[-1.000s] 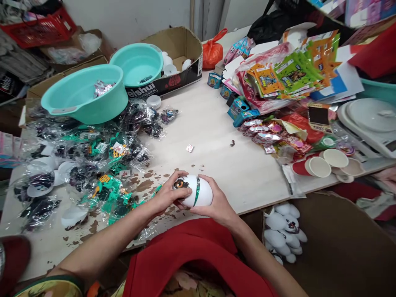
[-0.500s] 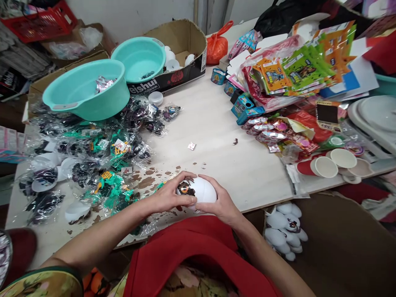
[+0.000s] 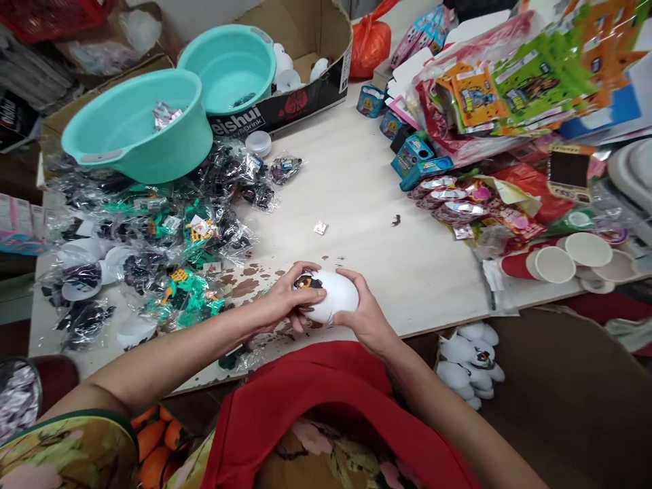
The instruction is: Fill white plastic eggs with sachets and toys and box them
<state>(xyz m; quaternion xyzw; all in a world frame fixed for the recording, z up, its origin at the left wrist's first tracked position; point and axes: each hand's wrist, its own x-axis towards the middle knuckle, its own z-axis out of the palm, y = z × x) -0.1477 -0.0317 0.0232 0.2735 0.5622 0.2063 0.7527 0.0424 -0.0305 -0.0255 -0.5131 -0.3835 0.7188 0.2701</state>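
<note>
A white plastic toy egg (image 3: pixel 333 297) with a dark and orange eye picture is held over the table's front edge. My left hand (image 3: pixel 293 297) grips its printed end, thumb across the picture. Around the plain end my right hand (image 3: pixel 363 309) is wrapped, fingers on top and thumb below. The two halves meet with no gap that I can see. To the left lie several clear bags of green and orange toy parts (image 3: pixel 186 299). A small square packet (image 3: pixel 320 227) lies on the table beyond the egg.
Two turquoise basins (image 3: pixel 137 129) stand at the back left, by a cardboard box (image 3: pixel 305 102) of white shells. Candy pouches (image 3: pixel 530 81) and paper cups (image 3: pixel 555 265) crowd the right. Below the table edge, a brown carton (image 3: pixel 555 387) holds white eggs (image 3: pixel 466 360).
One second ago a gap with green showing ran round the egg's middle; the halves have since come together. Both hands stay on the egg. The view has shifted slightly.
</note>
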